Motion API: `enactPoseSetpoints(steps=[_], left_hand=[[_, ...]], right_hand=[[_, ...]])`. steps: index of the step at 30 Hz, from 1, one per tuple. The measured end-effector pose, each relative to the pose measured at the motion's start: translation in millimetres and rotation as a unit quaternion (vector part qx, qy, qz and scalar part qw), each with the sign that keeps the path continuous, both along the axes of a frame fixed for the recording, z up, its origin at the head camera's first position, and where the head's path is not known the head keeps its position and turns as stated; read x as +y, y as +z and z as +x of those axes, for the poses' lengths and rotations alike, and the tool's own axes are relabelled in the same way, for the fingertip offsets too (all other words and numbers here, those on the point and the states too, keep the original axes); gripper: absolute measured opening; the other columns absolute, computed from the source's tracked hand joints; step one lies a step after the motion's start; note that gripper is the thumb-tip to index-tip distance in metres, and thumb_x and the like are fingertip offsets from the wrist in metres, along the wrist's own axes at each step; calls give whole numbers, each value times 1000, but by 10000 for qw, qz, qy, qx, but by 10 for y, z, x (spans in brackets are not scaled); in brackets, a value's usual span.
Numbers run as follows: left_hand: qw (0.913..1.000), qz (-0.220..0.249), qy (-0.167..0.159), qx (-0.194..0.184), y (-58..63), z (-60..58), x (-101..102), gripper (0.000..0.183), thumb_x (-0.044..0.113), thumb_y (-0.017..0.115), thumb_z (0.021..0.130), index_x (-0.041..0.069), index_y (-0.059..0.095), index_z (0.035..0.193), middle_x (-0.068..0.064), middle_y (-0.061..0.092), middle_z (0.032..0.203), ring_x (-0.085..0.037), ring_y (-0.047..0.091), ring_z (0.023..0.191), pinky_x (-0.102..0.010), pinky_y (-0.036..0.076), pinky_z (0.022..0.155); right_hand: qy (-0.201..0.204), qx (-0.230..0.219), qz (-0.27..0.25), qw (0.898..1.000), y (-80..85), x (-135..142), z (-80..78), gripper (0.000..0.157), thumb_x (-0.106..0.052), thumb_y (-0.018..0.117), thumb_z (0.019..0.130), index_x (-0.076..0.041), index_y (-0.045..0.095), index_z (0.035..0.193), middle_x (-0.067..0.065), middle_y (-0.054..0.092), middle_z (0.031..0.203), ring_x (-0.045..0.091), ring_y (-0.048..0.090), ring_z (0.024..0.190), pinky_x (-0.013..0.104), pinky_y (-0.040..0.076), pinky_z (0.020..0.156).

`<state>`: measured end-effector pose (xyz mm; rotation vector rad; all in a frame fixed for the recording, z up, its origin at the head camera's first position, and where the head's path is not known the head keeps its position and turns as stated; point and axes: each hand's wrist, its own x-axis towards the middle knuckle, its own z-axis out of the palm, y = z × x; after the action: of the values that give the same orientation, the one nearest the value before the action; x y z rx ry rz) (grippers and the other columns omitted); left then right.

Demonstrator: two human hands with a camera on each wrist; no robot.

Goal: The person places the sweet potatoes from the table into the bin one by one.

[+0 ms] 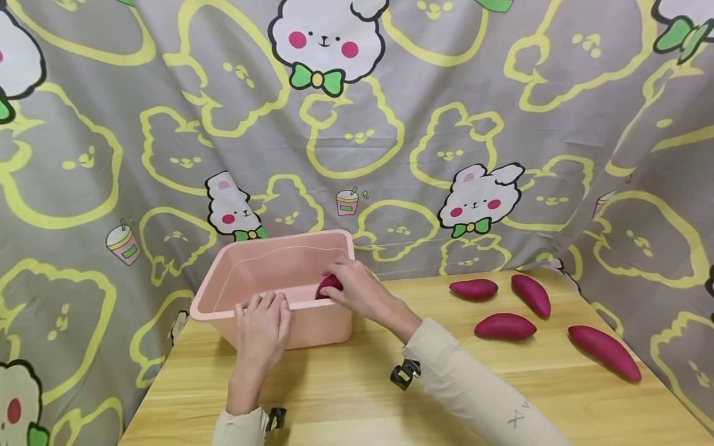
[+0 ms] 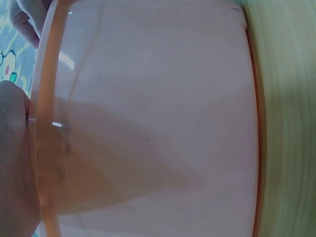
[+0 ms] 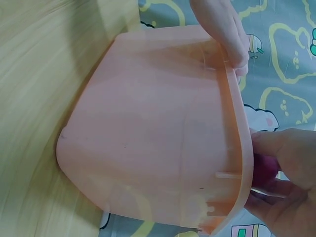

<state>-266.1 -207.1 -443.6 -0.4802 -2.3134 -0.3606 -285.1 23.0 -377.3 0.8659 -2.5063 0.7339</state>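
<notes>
A pink plastic bin [image 1: 304,325] stands on the wooden table, its open top facing up. My left hand [image 1: 262,328] grips the bin's near rim, fingers hooked over the edge; the right wrist view also shows this left hand [image 3: 227,32] at the rim. Inside the bin's right end, my right hand [image 1: 357,288] holds a purple sweet potato [image 1: 329,286] between thumb and fingers, just below rim height. Part of that sweet potato [image 3: 265,170] shows between the fingers in the right wrist view; the rest is hidden by the hand and bin wall.
Several more purple sweet potatoes lie apart on the right of the table [image 1: 357,396]: a small one [image 1: 474,289], one at the back [image 1: 531,295], one in front [image 1: 505,326] and a long one [image 1: 605,352]. A grey cartoon-print curtain [image 1: 390,148] hangs behind and at both sides.
</notes>
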Motion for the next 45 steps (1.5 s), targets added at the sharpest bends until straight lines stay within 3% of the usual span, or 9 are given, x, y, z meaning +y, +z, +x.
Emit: enactPoseSetpoints(steps=[16,20,26,32,39,45], left_hand=[[10000,-24,-16,-42,18,0,-12,31,24,36,103,9,59,89,-11,66,92,-39,57,92,-58,33,82],[10000,-7,-38,-32,16,-4,-3,31,24,36,103,9,59,89,-11,65,92,-39,56,92,-58,33,83],[10000,-6,-14,-51,22,-5,-2,32,25,35,104,9,59,90,-11,65,93,-38,55,92,-58,33,83],[10000,-42,6,-50,19,-10,-17,31,25,35,103,9,58,88,-11,65,92,-39,55,91,-57,32,81],[10000,-47,-7,12,16,-25,-21,32,25,35,103,9,57,87,-11,64,91,-39,55,90,-57,32,80],[10000,-45,-19,29,2,-27,-16,31,25,35,103,9,57,87,-11,64,91,-39,55,90,-57,32,80]], right_hand=[[256,425,-64,9987,-2,22,47,19,-18,73,95,-3,73,107,7,70,103,22,68,98,38,53,90],[374,621,-208,9972,-7,62,87,21,-16,73,94,-3,73,111,6,69,109,20,67,101,35,53,92],[423,521,-582,9960,-29,163,185,28,-9,73,93,-8,70,121,5,65,121,19,63,111,34,51,96],[362,545,-967,9932,-84,306,280,31,-7,72,94,-11,70,124,4,63,126,17,62,117,32,52,96],[84,454,-1011,9938,-182,497,387,37,-13,73,95,-9,66,131,7,63,132,20,59,125,37,48,105],[-150,323,-1036,9940,-275,655,456,40,-13,74,94,-10,65,133,6,61,135,22,58,128,41,48,105]])
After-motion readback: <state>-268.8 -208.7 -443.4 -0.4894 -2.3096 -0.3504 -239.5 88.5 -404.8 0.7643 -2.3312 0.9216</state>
